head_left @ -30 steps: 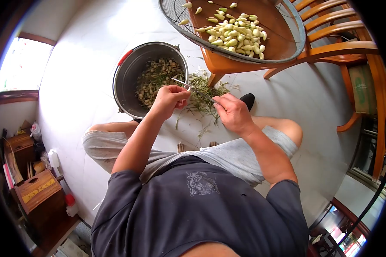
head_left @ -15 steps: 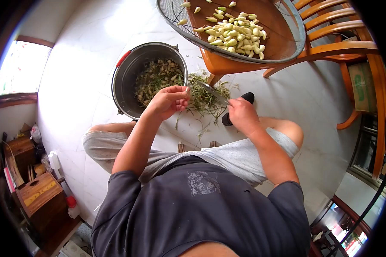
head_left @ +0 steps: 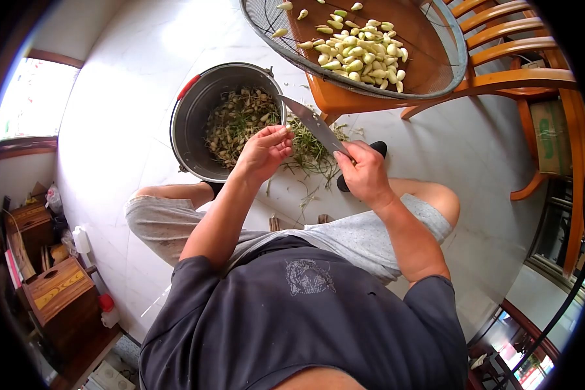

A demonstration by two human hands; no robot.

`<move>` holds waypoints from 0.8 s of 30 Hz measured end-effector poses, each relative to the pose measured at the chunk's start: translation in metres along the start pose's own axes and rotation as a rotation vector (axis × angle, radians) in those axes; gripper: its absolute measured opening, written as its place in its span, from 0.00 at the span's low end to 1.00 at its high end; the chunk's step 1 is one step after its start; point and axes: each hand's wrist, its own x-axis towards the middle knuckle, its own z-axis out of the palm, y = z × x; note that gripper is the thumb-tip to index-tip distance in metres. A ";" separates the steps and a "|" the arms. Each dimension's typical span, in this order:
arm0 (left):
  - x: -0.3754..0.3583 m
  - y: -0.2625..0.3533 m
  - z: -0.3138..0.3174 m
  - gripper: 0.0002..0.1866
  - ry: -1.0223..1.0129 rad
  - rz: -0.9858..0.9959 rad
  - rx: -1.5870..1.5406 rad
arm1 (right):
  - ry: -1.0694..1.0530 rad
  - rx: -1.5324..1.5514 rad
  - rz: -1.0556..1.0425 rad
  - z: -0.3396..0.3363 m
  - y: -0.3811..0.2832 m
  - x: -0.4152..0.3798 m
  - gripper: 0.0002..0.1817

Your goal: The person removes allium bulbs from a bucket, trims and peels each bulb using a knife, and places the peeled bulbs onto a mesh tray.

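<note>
l hand (head_left: 264,154): fingertips pinched on small pale bulb (head_left: 288,130), just beside bucket (head_left: 188,130). r hand (head_left: 366,174) clamped on knife (head_left: 313,123) handle, blade slanting past bulb, gap btwn unclear. prob mid-trim; next move calls for firm pinch, edge off fingertips. stemmy bulbs (head_left: 240,117) in bucket, cut greens (head_left: 312,155) on floor, pale bulbs (head_left: 364,53) in mesh tray (head_left: 463,52) on chair (head_left: 337,99). bucket rim nr blade tip, might snag.

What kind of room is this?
Probably a room in someone's home: there's a wooden chair with a big sieve on it, a bucket on the shiny floor, and a window.
</note>
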 end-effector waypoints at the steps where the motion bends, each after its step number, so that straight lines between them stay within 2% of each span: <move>1: 0.000 -0.001 0.001 0.04 -0.008 -0.006 0.000 | 0.003 -0.001 -0.009 0.000 -0.001 0.000 0.09; 7: -0.002 -0.007 0.015 0.03 0.064 -0.041 -0.050 | 0.000 -0.059 -0.047 0.004 0.003 -0.003 0.09; 16: 0.000 -0.018 0.011 0.01 0.017 -0.037 -0.097 | -0.016 -0.225 -0.161 0.005 0.003 -0.006 0.10; 24: -0.002 -0.017 0.013 0.09 0.073 -0.002 -0.094 | 0.017 -0.423 -0.348 0.004 -0.001 -0.008 0.11</move>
